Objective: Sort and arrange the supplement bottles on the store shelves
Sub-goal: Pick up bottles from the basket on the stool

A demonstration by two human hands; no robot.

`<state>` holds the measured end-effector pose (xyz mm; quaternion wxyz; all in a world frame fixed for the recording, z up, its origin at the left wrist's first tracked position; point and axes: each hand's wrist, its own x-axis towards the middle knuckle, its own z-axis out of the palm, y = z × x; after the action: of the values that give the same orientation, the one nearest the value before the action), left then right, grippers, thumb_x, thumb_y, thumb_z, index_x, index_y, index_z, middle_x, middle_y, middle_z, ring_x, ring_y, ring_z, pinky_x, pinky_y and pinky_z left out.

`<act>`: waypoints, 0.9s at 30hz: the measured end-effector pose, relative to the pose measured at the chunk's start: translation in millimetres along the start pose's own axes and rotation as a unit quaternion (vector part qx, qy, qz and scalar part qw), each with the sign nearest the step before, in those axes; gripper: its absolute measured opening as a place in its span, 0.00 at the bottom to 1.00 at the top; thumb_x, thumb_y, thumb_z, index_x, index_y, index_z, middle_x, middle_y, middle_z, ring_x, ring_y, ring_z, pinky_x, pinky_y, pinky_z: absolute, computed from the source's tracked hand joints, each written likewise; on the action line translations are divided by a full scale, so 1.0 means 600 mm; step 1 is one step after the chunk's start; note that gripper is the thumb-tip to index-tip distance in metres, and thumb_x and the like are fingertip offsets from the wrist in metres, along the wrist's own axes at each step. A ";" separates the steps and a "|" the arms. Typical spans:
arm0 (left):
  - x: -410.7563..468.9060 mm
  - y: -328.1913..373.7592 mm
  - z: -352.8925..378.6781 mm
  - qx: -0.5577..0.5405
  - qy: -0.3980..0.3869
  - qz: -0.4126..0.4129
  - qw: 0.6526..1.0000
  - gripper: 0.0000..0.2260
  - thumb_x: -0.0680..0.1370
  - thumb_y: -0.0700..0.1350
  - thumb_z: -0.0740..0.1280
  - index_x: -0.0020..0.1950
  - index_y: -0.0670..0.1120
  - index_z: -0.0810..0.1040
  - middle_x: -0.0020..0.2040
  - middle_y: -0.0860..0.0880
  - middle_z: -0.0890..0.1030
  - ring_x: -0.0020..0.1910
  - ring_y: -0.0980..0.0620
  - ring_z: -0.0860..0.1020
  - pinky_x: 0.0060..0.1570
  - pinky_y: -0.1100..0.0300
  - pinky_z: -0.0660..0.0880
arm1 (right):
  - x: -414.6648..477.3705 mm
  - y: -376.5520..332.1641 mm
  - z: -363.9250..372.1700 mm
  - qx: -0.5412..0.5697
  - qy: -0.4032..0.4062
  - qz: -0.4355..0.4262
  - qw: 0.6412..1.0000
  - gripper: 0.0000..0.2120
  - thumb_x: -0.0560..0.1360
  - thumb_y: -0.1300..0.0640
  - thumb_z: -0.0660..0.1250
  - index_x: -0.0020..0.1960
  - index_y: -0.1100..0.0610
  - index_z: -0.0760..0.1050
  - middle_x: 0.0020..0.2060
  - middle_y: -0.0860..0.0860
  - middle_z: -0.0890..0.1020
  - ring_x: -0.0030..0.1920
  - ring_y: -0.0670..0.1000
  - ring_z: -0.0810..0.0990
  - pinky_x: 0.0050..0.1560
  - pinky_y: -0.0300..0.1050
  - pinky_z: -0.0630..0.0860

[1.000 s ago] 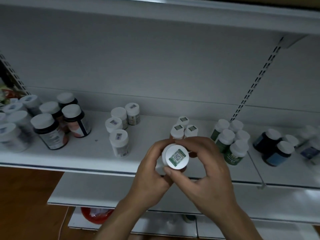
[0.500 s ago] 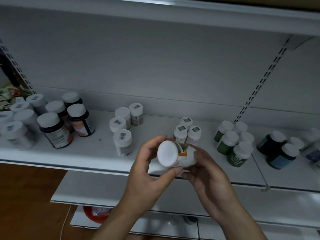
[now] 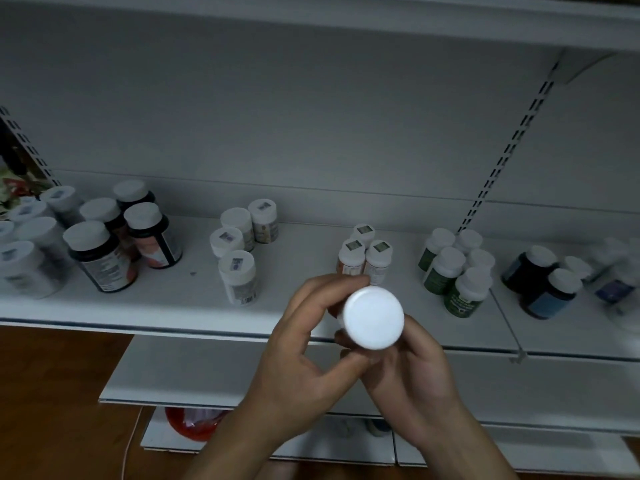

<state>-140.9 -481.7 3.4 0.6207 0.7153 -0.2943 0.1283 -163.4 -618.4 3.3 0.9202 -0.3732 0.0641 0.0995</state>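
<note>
Bottle (image 3: 374, 317) has turned, its plain white end now facing upward.

White-capped bottle (image 3: 374, 317); green-labelled bottles (image 3: 453, 271) on a white shelf (image 3: 173, 306).

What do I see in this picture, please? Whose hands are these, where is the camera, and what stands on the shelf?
There is no machine: a person wears one camera on the head, looking forward and down. The left hand and the right hand together hold a white plastic bottle, a plain round end towards the camera. Beyond is a white metal shelf with upright groups: dark bottles with white caps, small white bottles, green-labelled bottles.
</note>
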 end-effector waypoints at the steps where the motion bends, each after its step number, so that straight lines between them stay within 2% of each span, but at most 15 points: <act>1: -0.002 0.001 -0.001 -0.004 0.002 -0.005 1.000 0.25 0.70 0.44 0.74 0.65 0.57 0.73 0.62 0.55 0.76 0.64 0.48 0.75 0.61 0.60 0.72 | -0.003 0.000 0.002 -0.001 0.009 -0.004 1.000 0.13 0.70 0.52 0.71 0.50 0.58 0.85 0.51 0.59 0.83 0.44 0.51 0.82 0.39 0.42 0.78; 3: -0.007 0.000 -0.003 -0.039 0.015 -0.033 0.999 0.24 0.69 0.44 0.75 0.64 0.54 0.74 0.61 0.53 0.78 0.63 0.48 0.77 0.61 0.58 0.73 | -0.005 0.001 0.001 -0.019 0.029 -0.022 0.999 0.13 0.74 0.54 0.64 0.51 0.59 0.84 0.50 0.59 0.84 0.45 0.52 0.82 0.39 0.43 0.79; 4: -0.010 -0.001 -0.005 -0.074 0.027 -0.057 0.995 0.24 0.69 0.44 0.75 0.63 0.52 0.73 0.61 0.52 0.79 0.62 0.48 0.77 0.61 0.56 0.74 | -0.003 0.002 -0.003 -0.035 0.031 -0.034 0.998 0.14 0.74 0.53 0.65 0.53 0.59 0.84 0.51 0.59 0.83 0.46 0.52 0.82 0.40 0.43 0.79; 6: -0.013 -0.004 -0.011 -0.145 0.049 -0.097 0.983 0.25 0.68 0.44 0.75 0.63 0.49 0.71 0.61 0.49 0.80 0.61 0.48 0.79 0.60 0.54 0.76 | -0.002 -0.002 -0.006 -0.059 0.032 -0.058 0.996 0.19 0.68 0.49 0.73 0.56 0.57 0.82 0.51 0.57 0.83 0.45 0.50 0.81 0.39 0.42 0.78; 7: -0.015 -0.006 -0.015 -0.174 0.056 -0.111 0.977 0.27 0.68 0.43 0.74 0.64 0.49 0.70 0.61 0.49 0.80 0.60 0.48 0.79 0.59 0.54 0.76 | -0.002 -0.005 -0.007 -0.070 0.035 -0.066 0.995 0.21 0.64 0.50 0.76 0.55 0.56 0.82 0.51 0.56 0.83 0.43 0.49 0.81 0.37 0.41 0.78; 9: -0.017 -0.008 -0.020 -0.224 0.059 -0.135 0.964 0.30 0.68 0.41 0.74 0.67 0.52 0.68 0.60 0.49 0.80 0.59 0.47 0.79 0.56 0.56 0.77 | -0.003 -0.009 -0.011 -0.104 0.041 -0.085 0.990 0.21 0.62 0.53 0.75 0.54 0.54 0.82 0.51 0.55 0.83 0.42 0.48 0.81 0.36 0.39 0.77; 11: -0.020 -0.007 -0.023 -0.247 0.058 -0.153 0.955 0.30 0.68 0.41 0.73 0.69 0.52 0.69 0.60 0.49 0.80 0.58 0.49 0.80 0.55 0.60 0.77 | -0.006 -0.012 -0.011 -0.152 0.022 -0.114 0.982 0.23 0.60 0.50 0.76 0.56 0.51 0.82 0.52 0.53 0.83 0.43 0.48 0.81 0.38 0.40 0.78; 14: -0.023 -0.004 -0.025 -0.249 0.063 -0.170 0.952 0.27 0.68 0.42 0.73 0.66 0.49 0.73 0.58 0.50 0.82 0.55 0.53 0.81 0.52 0.64 0.77 | -0.008 -0.012 -0.012 -0.248 0.005 -0.157 0.956 0.26 0.64 0.48 0.75 0.61 0.47 0.79 0.54 0.52 0.83 0.45 0.50 0.80 0.42 0.42 0.77; 17: -0.027 -0.005 -0.030 -0.241 0.057 -0.185 0.951 0.25 0.68 0.45 0.72 0.65 0.50 0.73 0.56 0.52 0.83 0.53 0.55 0.81 0.50 0.65 0.76 | -0.009 -0.013 -0.012 -0.278 0.017 -0.169 0.945 0.20 0.65 0.49 0.72 0.57 0.47 0.81 0.44 0.54 0.84 0.40 0.51 0.80 0.41 0.42 0.77; 19: -0.032 -0.005 -0.036 -0.233 0.045 -0.185 0.954 0.26 0.69 0.46 0.72 0.66 0.49 0.72 0.59 0.53 0.81 0.57 0.55 0.80 0.51 0.65 0.76 | -0.009 -0.011 -0.009 -0.277 0.034 -0.165 0.946 0.19 0.64 0.48 0.72 0.54 0.49 0.83 0.39 0.53 0.83 0.37 0.50 0.79 0.38 0.40 0.76; 22: -0.037 -0.004 -0.044 -0.210 0.031 -0.172 0.962 0.27 0.71 0.43 0.71 0.69 0.47 0.69 0.64 0.51 0.78 0.62 0.51 0.77 0.55 0.63 0.76 | -0.007 -0.006 -0.007 -0.286 0.058 -0.161 0.943 0.18 0.65 0.45 0.71 0.52 0.51 0.83 0.40 0.52 0.83 0.35 0.48 0.79 0.35 0.39 0.76; 27: -0.033 -0.010 -0.046 -0.192 0.065 -0.208 0.957 0.19 0.71 0.39 0.73 0.61 0.45 0.76 0.52 0.52 0.84 0.51 0.56 0.82 0.46 0.67 0.77 | -0.009 -0.006 -0.007 -0.348 0.047 -0.181 0.919 0.18 0.68 0.45 0.68 0.57 0.48 0.81 0.45 0.53 0.84 0.40 0.49 0.81 0.41 0.41 0.79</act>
<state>-148.2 -449.7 -6.8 0.7771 0.6181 -0.1174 -0.0163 -168.2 -624.5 3.9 0.7308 -0.6789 -0.0003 -0.0703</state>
